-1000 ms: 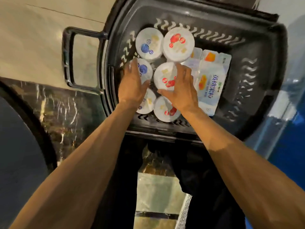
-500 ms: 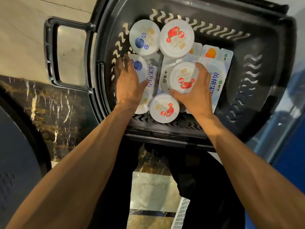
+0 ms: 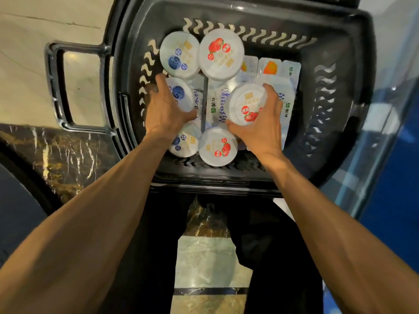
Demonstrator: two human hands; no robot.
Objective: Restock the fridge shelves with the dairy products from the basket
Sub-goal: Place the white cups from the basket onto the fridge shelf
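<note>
A black plastic basket (image 3: 335, 64) holds several white yogurt cups and flat white milk pouches (image 3: 215, 105). My right hand (image 3: 260, 125) grips a strawberry-lidded cup (image 3: 246, 104) from its right side, raised a little over the pouches. My left hand (image 3: 165, 107) curls round a blueberry-lidded cup (image 3: 180, 94) at the basket's left wall. Further back stand a blueberry cup (image 3: 179, 54) and a strawberry cup (image 3: 221, 53). Nearest me are another blueberry cup (image 3: 184, 142) and another strawberry cup (image 3: 217, 146).
The basket's handle (image 3: 54, 87) sticks out to the left over a pale floor. Dark marble flooring (image 3: 56, 155) lies at lower left. A glass and blue surface (image 3: 390, 166) runs along the right. My dark trousers (image 3: 272, 245) are below the basket.
My right hand has lifted the strawberry cup and carried it to the right, uncovering the pouches beneath. My left hand has closed more tightly round the blueberry cup.
</note>
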